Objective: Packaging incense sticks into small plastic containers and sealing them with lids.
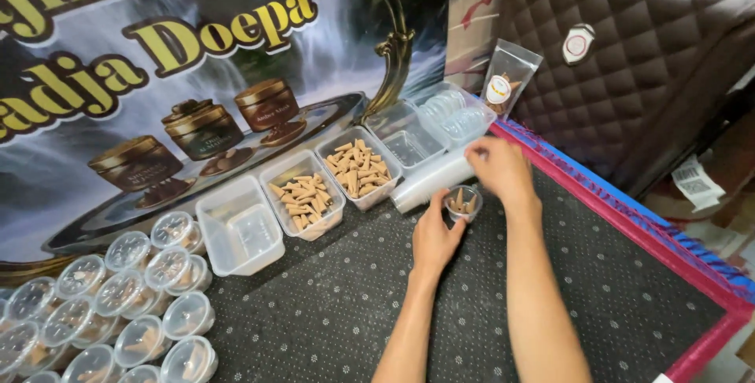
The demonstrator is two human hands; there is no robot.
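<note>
Dotted mat – left hand steadies upright small cup, mouth up

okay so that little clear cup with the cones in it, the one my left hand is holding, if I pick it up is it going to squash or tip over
The small clear cup looks thin-walled, so a hard squeeze from the left hand may flex it. It holds only a few cones, so it is probably very light and could slide or tip if nudged. It has no lid, so tilting would likely spill them onto the dotted mat.
</note>
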